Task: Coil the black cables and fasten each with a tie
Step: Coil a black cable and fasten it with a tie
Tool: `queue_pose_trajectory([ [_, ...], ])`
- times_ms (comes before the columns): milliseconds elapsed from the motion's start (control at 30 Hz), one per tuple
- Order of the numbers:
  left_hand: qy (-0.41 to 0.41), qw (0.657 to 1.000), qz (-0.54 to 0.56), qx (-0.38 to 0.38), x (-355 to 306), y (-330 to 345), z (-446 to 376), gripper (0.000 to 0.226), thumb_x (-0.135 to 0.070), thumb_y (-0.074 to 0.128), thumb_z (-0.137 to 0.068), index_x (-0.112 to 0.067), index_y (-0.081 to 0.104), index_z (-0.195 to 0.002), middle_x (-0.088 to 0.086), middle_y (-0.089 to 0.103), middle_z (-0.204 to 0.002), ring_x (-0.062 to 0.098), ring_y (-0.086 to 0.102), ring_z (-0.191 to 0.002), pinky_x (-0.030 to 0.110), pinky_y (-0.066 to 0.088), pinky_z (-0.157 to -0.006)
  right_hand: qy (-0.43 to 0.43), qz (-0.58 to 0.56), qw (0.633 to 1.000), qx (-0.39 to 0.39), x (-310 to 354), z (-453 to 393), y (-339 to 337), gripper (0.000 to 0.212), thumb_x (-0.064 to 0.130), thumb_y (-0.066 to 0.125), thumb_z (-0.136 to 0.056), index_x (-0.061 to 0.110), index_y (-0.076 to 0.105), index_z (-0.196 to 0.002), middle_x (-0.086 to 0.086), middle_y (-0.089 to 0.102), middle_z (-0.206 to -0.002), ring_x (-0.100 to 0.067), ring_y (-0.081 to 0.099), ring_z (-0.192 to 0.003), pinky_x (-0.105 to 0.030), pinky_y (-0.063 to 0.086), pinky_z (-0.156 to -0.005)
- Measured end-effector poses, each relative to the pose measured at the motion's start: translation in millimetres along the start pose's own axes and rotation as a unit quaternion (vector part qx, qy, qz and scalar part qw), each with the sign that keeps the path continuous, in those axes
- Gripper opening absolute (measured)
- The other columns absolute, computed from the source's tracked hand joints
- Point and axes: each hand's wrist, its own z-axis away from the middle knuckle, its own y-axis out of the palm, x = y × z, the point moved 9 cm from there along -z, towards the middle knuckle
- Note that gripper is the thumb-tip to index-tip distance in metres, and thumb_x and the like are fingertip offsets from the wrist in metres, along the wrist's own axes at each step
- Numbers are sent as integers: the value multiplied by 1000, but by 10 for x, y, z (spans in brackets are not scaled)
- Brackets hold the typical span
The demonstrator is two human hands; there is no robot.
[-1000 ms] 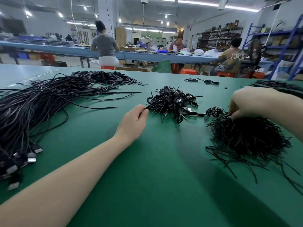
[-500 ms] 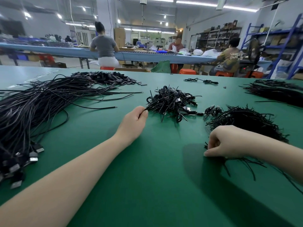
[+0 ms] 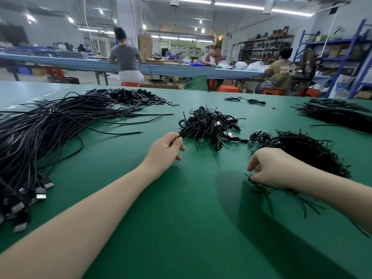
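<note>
We record two bare forearms reaching over a green table [image 3: 181, 228]. Nearest on the right, the right hand [image 3: 275, 168] rests at the near edge of a heap of black ties [image 3: 306, 152], its fingers curled down onto loose strands; we cannot tell whether a single tie is pinched. On the left, the left hand [image 3: 164, 152] pinches between thumb and forefinger the end of a coiled black cable [image 3: 189, 129], which leads into the pile of coiled cables [image 3: 211, 125] just beyond it at mid-table. Along the left side lies a large bundle of uncoiled black cables [image 3: 50, 125], their metal plugs nearest us at the table's edge. Behind that bundle we note a heap of flat black pieces [image 3: 130, 95]. One loose cable [image 3: 244, 100] lies apart, farther back. A second dark heap [image 3: 338, 113] occupies the far right. Beyond the table, three seated workers [image 3: 125, 57] sit at a long blue bench [image 3: 80, 64].
</note>
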Motion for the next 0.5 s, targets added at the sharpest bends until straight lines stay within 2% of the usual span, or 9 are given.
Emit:
queue_pose_trajectory([
  [67, -18, 999, 27, -4, 25, -18, -10, 23, -23, 42, -102, -15, 55, -84, -8, 67, -83, 4, 59, -52, 16, 43, -58, -3, -24, 999, -41, 19, -5, -139, 23, 18, 58, -89, 22, 69, -108, 5, 64, -99, -14, 60, -83, -24, 50, -75],
  [100, -25, 999, 39, -7, 34, -30, -20, 24, -22, 41, -102, -15, 53, -81, -7, 65, -78, 6, 57, -50, 17, 42, -56, -10, -40, 997, -68, 35, -8, -229, 23, 16, 56, -89, 23, 71, -104, 6, 67, -98, -11, 61, -76, -23, 51, -70],
  [167, -39, 997, 62, -6, 56, -43, -40, 27, -20, 39, -102, -14, 50, -78, -4, 54, -68, 9, 50, -45, 20, 38, -51, -25, -89, 990, -104, 73, -23, -391, 23, 13, 57, -85, 25, 75, -92, 14, 68, -79, -5, 56, -56, -15, 46, -53],
  [200, -47, 996, 72, -2, 73, -37, -49, 28, -19, 38, -102, -14, 49, -77, -2, 49, -66, 10, 46, -44, 20, 36, -49, -31, -137, 983, -115, 94, -42, -454, 21, 13, 59, -84, 25, 76, -88, 17, 65, -69, -7, 54, -53, -15, 46, -51],
  [233, -58, 995, 83, 6, 93, -23, -55, 28, -19, 37, -103, -14, 48, -77, -1, 45, -65, 11, 41, -46, 21, 34, -49, -36, -201, 971, -125, 127, -57, -507, 18, 13, 62, -84, 24, 76, -87, 17, 64, -64, -11, 56, -54, -20, 50, -54],
  [300, -75, 991, 108, 26, 124, 28, -55, 28, -20, 36, -103, -13, 46, -77, -1, 39, -64, 12, 34, -50, 24, 30, -49, -64, -315, 933, -163, 250, -73, -624, 11, 16, 68, -85, 24, 74, -89, 13, 67, -71, -16, 62, -64, -28, 55, -58],
  [400, -83, 987, 132, 37, 123, 66, -51, 28, -18, 36, -102, -14, 44, -76, -4, 35, -60, 11, 28, -51, 25, 25, -48, -141, -383, 887, -215, 597, -90, -760, 8, 20, 72, -83, 27, 73, -87, 10, 70, -76, -1, 63, -64, -13, 46, -52],
  [500, -77, 983, 166, 32, 105, 76, -53, 27, -19, 42, -99, -15, 41, -73, -7, 32, -55, 11, 24, -51, 25, 19, -47, -195, -345, 889, -232, 1017, -133, -756, 11, 20, 71, -82, 28, 74, -89, 15, 70, -76, 5, 63, -67, -9, 50, -62],
])
